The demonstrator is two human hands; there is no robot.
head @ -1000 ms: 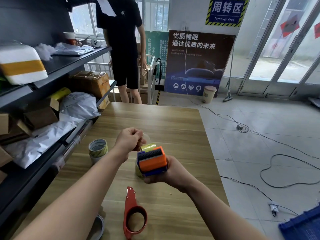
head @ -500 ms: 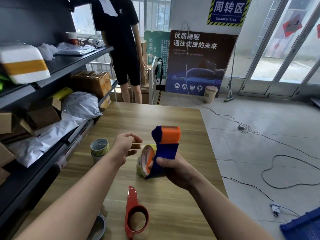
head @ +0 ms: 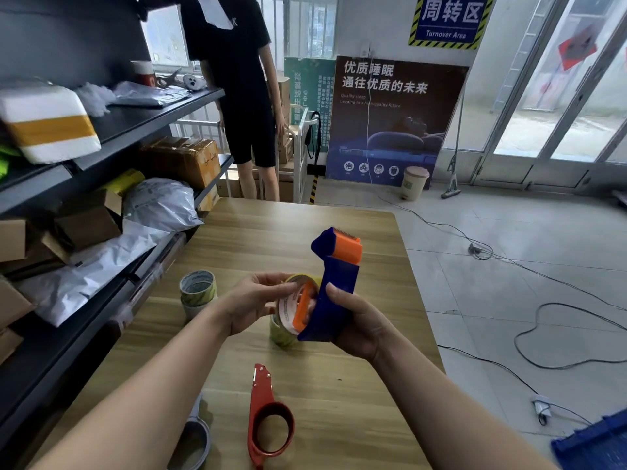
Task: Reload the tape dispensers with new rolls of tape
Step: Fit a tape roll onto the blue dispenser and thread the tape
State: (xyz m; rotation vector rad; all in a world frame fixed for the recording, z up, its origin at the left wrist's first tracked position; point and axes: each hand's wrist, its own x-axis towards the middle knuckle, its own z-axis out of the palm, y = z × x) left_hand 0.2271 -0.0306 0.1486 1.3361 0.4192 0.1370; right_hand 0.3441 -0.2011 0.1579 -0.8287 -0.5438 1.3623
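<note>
At a wooden tabletop (head: 339, 401) in a parcel room, a person holds a blue tape dispenser (head: 339, 283) upright above the surface. The right hand (head: 359, 323) is wrapped around the dispenser's lower body, thumb across the blue face. The orange toothed cutter head (head: 347, 249) points up and away. A yellowish tape roll (head: 283, 334) with a pale core sits in the dispenser's open side, around an orange hub (head: 303, 308). The left hand (head: 251, 305) closes on that roll, thumb over its top edge and fingers curled against its near side.

The dispenser is worn blue plastic with bright orange parts, and its lower end hangs just above the tabletop.

To the left on the tabletop stand two stacked tape rolls (head: 197, 290), apart from the hands. A red dispenser (head: 268, 422) lies flat nearer the viewer, its ring empty. A grey roll (head: 195, 442) lies beside it at the tabletop's edge.

Dark shelves (head: 163, 113) along the left wall carry a cardboard box (head: 183, 159), grey mailing bags (head: 159, 205) and a white foam box (head: 51, 123) banded with yellow tape. A blue crate (head: 593, 446) sits on the floor at lower right and a pale bin (head: 414, 183) by the far poster; what either contains cannot be seen. A second person in black (head: 237, 79) stands beyond the tabletop.
</note>
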